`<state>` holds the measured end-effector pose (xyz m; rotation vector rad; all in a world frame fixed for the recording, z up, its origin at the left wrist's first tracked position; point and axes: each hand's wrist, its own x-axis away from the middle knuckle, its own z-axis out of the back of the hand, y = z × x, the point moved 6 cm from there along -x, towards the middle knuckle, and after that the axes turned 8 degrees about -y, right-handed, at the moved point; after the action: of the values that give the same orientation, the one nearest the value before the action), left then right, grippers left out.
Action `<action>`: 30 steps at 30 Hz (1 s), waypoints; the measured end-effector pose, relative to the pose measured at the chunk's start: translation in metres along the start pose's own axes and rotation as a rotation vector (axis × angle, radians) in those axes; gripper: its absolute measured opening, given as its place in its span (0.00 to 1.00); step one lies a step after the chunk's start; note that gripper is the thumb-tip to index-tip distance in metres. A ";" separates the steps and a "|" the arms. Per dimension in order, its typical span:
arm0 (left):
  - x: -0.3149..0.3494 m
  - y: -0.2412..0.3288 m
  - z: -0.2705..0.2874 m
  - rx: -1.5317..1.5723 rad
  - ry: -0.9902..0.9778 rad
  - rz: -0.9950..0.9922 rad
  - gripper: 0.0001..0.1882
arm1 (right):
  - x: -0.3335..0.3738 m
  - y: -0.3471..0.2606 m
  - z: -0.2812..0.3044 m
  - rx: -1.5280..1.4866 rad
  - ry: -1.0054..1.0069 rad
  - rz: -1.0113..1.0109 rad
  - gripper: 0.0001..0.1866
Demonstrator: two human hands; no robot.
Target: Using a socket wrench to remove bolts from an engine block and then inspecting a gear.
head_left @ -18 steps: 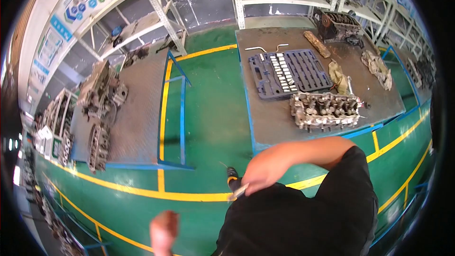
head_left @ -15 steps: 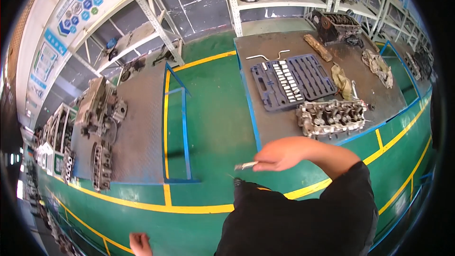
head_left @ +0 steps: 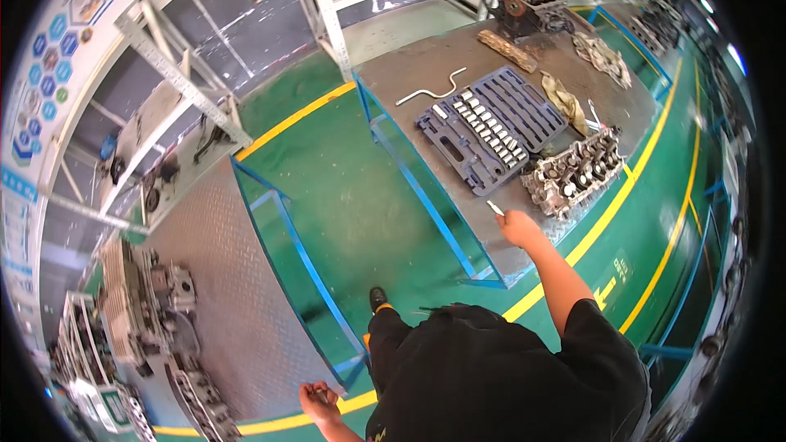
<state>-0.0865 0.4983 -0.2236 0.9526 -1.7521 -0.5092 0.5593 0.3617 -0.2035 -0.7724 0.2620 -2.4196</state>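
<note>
My right hand (head_left: pixel 517 227) is closed on a short, slim pale piece (head_left: pixel 494 208), whose tip sticks out past the fingers; its exact kind is too small to tell. That hand is over the near edge of the right-hand table, close to a cylinder head (head_left: pixel 573 173). Left of the cylinder head lies an open blue socket set case (head_left: pixel 461 147) with rows of silver sockets. Low in the picture, by the corner of the left-hand table, my left hand (head_left: pixel 319 401) has its fingers curled; whatever they hold, if anything, cannot be made out.
A bent crank handle (head_left: pixel 434 92), a wooden block (head_left: pixel 508 51), cloths (head_left: pixel 565 101) and an engine block (head_left: pixel 528 10) lie on the right table (head_left: pixel 401 69). Engine parts (head_left: pixel 123 303) crowd the left table (head_left: pixel 221 270). Blue frames (head_left: pixel 303 237) edge the green walkway between.
My view has swung, and I have moved nearer the right table. The right hand with its pale piece has gone from over the walkway to the table's edge. My left hand has come up into view.
</note>
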 end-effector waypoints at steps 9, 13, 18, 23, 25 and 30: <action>-0.224 0.129 -0.235 -0.792 -0.501 -0.070 0.13 | -0.056 0.064 -0.009 -0.278 0.376 -0.636 0.25; -0.284 0.097 -0.354 -1.047 -0.721 -0.037 0.14 | -0.098 0.093 -0.040 -0.552 0.500 -0.815 0.23; -0.343 0.026 -0.471 -1.144 -0.935 0.194 0.13 | -0.137 0.095 -0.056 -0.582 0.680 -0.813 0.22; -0.353 -0.030 -0.586 -1.141 -1.060 0.408 0.08 | -0.152 0.109 -0.065 -0.615 0.628 -0.938 0.20; -0.357 -0.050 -0.627 -1.147 -1.125 0.456 0.06 | -0.153 0.111 -0.061 -0.615 0.694 -0.942 0.18; -0.364 -0.118 -0.705 -1.132 -1.223 0.678 0.02 | -0.151 0.120 -0.058 -0.595 0.841 -0.964 0.15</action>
<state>0.6606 0.7881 -0.2542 -0.9429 -2.0812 -1.5460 0.6821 0.3527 -0.3631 0.0279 1.2035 -3.5481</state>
